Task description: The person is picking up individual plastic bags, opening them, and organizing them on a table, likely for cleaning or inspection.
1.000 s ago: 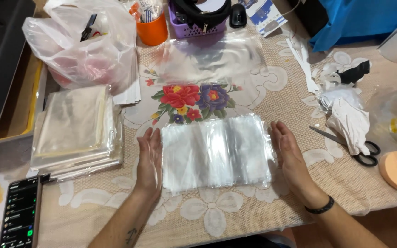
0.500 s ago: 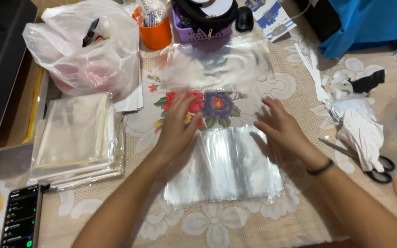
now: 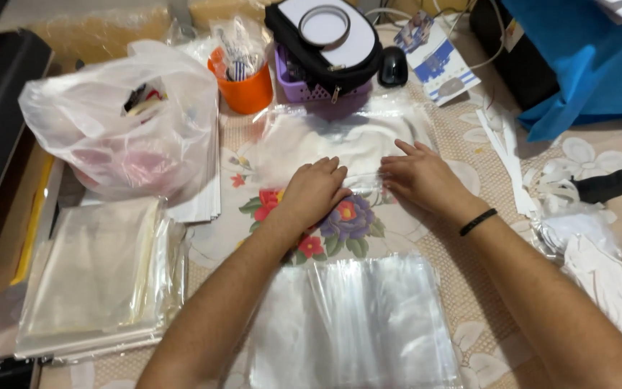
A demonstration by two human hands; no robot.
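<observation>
I have my left hand [image 3: 316,191] and right hand [image 3: 420,178] flat, fingers together, on the far clear plastic sheet [image 3: 340,140]. It looks thin, limp and slippery. I'd pinch its near edge, beyond the flower print [image 3: 325,223].

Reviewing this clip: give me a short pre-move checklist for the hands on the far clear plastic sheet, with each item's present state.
1. Left hand flat on the far clear plastic sheet: ok.
2. Right hand flat on the same sheet: ok.
3. Sheet lying smooth on the floral tablecloth: not ok, it looks wrinkled.
4. Near stack of clear plastic bags apart from both hands: ok.
5. Orange cup and purple basket off the sheet's far edge: cannot tell, they sit very close.
6. Whether it is one sheet or several layers: cannot tell.
</observation>
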